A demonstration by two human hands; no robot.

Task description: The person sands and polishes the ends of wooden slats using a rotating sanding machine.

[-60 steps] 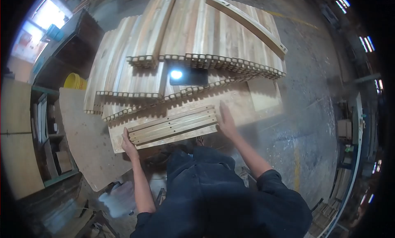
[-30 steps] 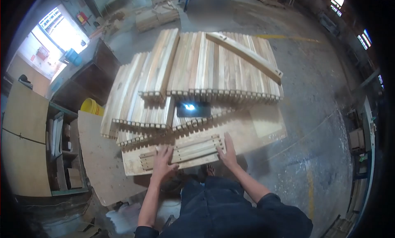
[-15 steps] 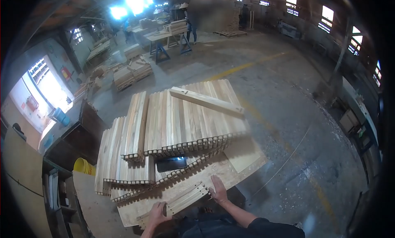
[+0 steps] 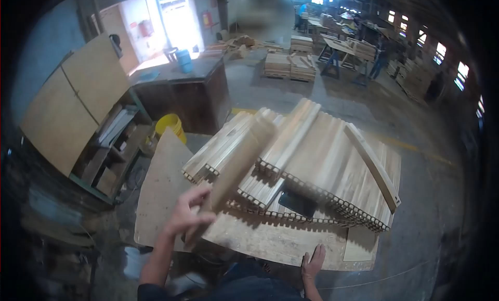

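Observation:
My left hand is closed around the lower end of a wooden piece, a slat or a few slats together. Motion blurs it, and it stands tilted in front of the left stacks. My right hand rests with fingers stretched out at the near edge of the plywood tabletop, holding nothing. Beyond it are layered stacks of wooden slats with notched-looking ends. A single wooden bar lies aslant on the right stack. A dark phone-like device sits in a gap among the slats.
A yellow bucket stands left of the table, before a dark cabinet with a blue container on top. Open shelves are at the left. Farther back are pallets of wood, a trestle table and people.
The view has swung left. My left hand has raised a wooden piece from the near edge of the table; my right hand has let go of the slats there and lies flat.

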